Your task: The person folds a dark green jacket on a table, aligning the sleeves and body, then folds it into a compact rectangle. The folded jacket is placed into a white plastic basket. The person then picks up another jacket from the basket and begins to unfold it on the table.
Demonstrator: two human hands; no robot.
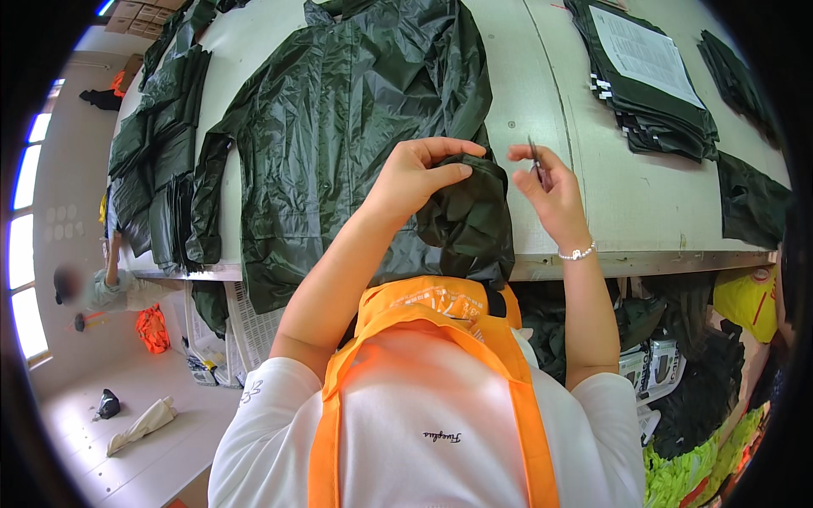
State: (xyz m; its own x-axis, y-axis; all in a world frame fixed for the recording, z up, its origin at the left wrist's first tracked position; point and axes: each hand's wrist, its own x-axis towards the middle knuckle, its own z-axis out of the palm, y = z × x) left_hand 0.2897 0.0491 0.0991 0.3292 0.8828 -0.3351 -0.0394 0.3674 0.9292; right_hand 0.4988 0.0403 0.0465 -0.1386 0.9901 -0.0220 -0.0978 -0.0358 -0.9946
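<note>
- A pale tabletop (542, 93) is seen filling the upper half of the frame, its front edge running across the middle.
- A dark green raincoat (339, 127) is spread flat at centre top, its long axis running from the top of the frame down toward the person, with a sleeve trailing to the lower left.
- The raincoat's lower part (466, 220) is bunched up at the tabletop edge, at frame centre.
- A heap of similar dark green garments (157, 144) is piled at upper left.
- A stack of folded dark green pieces (669, 118), topped by a printed sheet, is set at upper right, well apart from the hands.
- The left hand (419, 173) is closed on the bunched fabric, thumb and fingers pinching a fold.
- The right hand (550, 190), just right of the fold and not touching it, is closed around small thread snips (536, 161), blades pointed upward.
- The fold lies directly left of the snips; the left hand is nearer to it.
</note>
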